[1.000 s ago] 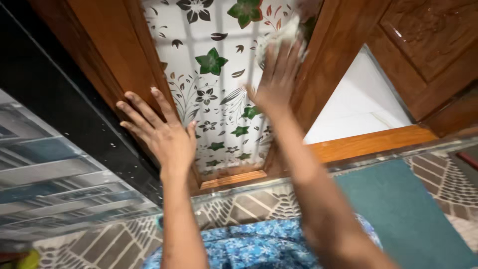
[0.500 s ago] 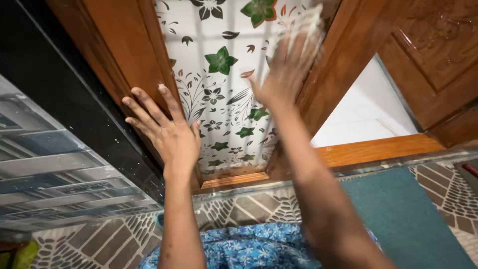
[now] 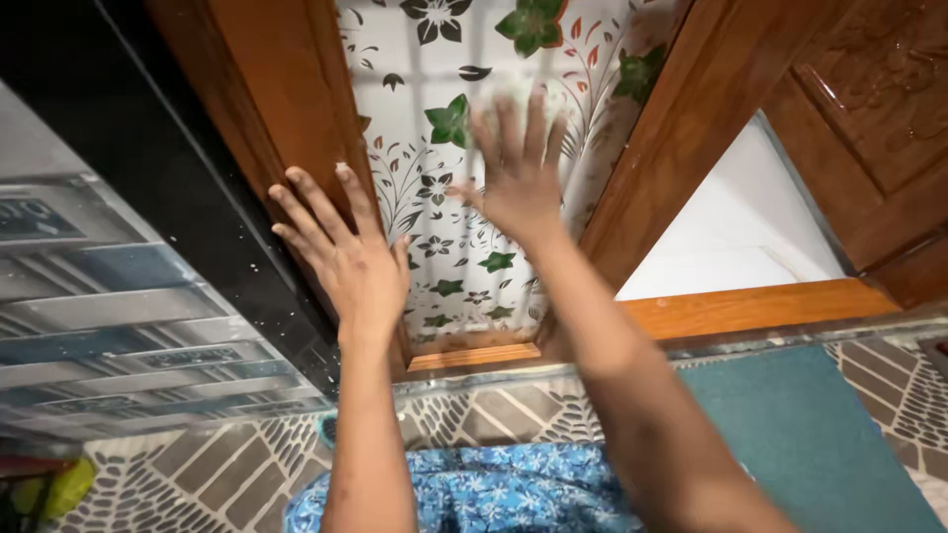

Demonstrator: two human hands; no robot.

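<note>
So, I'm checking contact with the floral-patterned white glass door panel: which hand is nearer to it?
Right. The right hand presses flat on the floral-patterned white glass door panel; the left hand rests beside it on the wooden door frame.

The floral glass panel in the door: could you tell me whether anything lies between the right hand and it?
Yes: a pale cloth appears pressed under the right hand against the floral glass panel. The left hand lies bare on the wooden frame.
</note>
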